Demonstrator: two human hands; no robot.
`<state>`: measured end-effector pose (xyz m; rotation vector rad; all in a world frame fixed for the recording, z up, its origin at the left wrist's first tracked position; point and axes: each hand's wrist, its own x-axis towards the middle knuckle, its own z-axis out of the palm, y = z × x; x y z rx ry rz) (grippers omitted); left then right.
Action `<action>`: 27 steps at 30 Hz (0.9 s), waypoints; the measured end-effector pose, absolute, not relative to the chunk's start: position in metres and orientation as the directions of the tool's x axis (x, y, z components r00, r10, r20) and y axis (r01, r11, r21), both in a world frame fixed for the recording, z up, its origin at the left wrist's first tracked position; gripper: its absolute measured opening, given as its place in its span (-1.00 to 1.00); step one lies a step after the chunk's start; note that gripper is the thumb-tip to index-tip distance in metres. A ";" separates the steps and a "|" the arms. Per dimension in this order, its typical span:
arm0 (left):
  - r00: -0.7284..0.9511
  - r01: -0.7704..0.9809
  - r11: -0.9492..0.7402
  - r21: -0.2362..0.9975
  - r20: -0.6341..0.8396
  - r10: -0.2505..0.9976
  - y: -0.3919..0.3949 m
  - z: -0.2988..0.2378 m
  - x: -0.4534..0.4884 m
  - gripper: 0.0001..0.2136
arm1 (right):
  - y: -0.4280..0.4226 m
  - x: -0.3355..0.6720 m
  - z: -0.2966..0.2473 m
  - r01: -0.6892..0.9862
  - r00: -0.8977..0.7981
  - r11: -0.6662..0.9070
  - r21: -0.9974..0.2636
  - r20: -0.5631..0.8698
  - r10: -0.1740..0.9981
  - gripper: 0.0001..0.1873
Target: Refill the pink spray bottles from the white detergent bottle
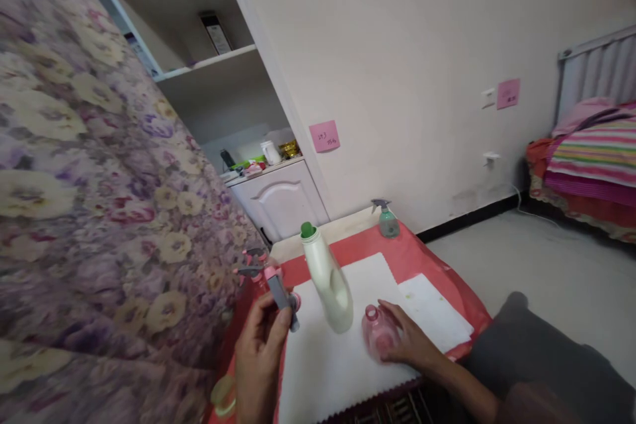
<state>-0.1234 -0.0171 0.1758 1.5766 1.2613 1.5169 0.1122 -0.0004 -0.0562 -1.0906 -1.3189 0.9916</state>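
Note:
My left hand [263,344] grips a grey and pink spray nozzle [281,291] between thumb and fingers, held above the left part of the table. In my right hand [410,341] is a small pink see-through bottle [380,334] with an uncapped neck; my fingers wrap its right side. Whether the bottle touches the white sheet [318,371] below it I cannot tell. Between the hands a large pale green jug [328,278] with a green top [307,230] stands on the sheet. Behind the nozzle are more pink and grey spray heads [254,265], partly covered.
A green spray bottle [388,222] stands at the far corner of the red-covered table [422,258]. Folded white paper [437,311] lies at the right. A yellowish round lid [223,394] is at the lower left, beside a floral curtain [124,212]. Shelves and a wall rise behind.

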 end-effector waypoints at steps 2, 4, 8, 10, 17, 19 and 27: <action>-0.074 0.465 -0.380 0.800 0.463 0.883 -0.010 0.167 -0.139 -0.63 | -0.001 0.111 -0.062 0.067 0.017 0.214 -0.975 0.216 0.976 0.04; -0.003 0.653 -0.396 0.645 0.525 0.851 0.001 0.147 -0.153 -0.67 | -0.003 0.111 -0.066 0.083 0.004 0.210 -0.974 0.211 0.978 0.05; 0.143 0.922 -0.255 0.291 0.356 0.924 0.028 0.086 -0.172 -0.80 | -0.005 0.110 -0.068 0.107 -0.001 0.208 -0.972 0.209 0.978 0.02; 0.114 0.955 -0.188 0.229 0.300 0.947 0.039 0.056 -0.179 -0.85 | -0.006 0.110 -0.068 0.116 -0.011 0.203 -0.972 0.203 0.979 -0.01; 0.045 0.992 -0.066 0.110 0.190 0.981 0.058 0.003 -0.202 -0.80 | -0.004 0.105 -0.080 0.168 0.040 0.158 -0.973 0.167 0.985 -0.16; 0.045 0.994 -0.063 0.093 0.182 0.982 0.060 -0.004 -0.209 -0.78 | -0.004 0.103 -0.082 0.174 0.052 0.159 -0.972 0.170 0.984 -0.16; 0.054 0.995 -0.072 0.064 0.239 0.969 0.055 -0.018 -0.220 -0.75 | -0.005 0.101 -0.080 0.132 -0.016 0.183 -0.974 0.183 0.983 -0.04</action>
